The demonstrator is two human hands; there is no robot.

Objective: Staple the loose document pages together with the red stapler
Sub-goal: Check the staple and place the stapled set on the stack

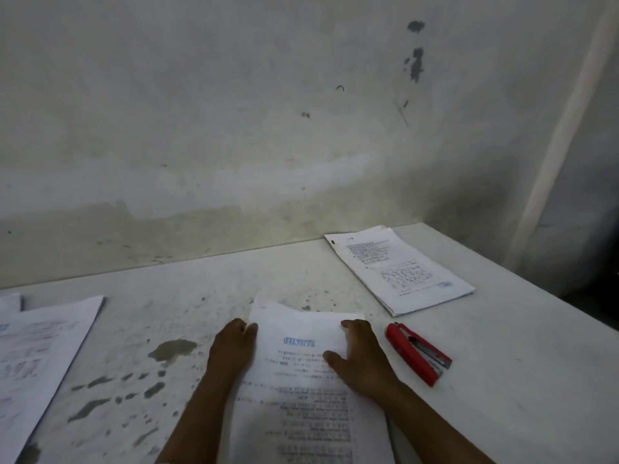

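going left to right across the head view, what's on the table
loose sheets at the left edge → left hand → held pages → right hand → red stapler

body: two bare forearms | hands: left hand (231,349), right hand (358,356)
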